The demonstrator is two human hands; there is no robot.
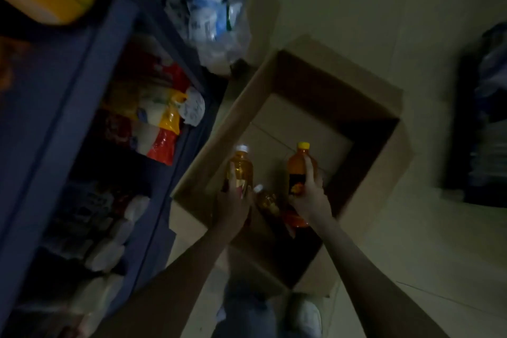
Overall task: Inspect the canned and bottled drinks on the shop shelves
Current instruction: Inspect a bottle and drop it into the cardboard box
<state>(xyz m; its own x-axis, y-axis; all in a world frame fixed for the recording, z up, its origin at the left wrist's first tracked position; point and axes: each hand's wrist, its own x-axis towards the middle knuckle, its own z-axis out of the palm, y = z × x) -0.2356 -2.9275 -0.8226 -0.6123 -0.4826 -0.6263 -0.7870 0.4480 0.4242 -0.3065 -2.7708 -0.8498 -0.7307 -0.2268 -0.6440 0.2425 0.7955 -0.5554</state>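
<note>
our left hand [235, 202] grips a white-capped bottle [241, 166], our right hand [308, 192] a yellow-capped bottle [299, 166]; below both sits an open box [323, 74], another bottle [267, 200] between them.

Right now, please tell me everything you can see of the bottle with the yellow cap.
The bottle with the yellow cap looks like clear plastic filled with orange liquid. A dark label with an orange picture sits on the lower body. The right hand grips it around the label, roughly upright, above the open cardboard box. Label text is unreadable.
</note>
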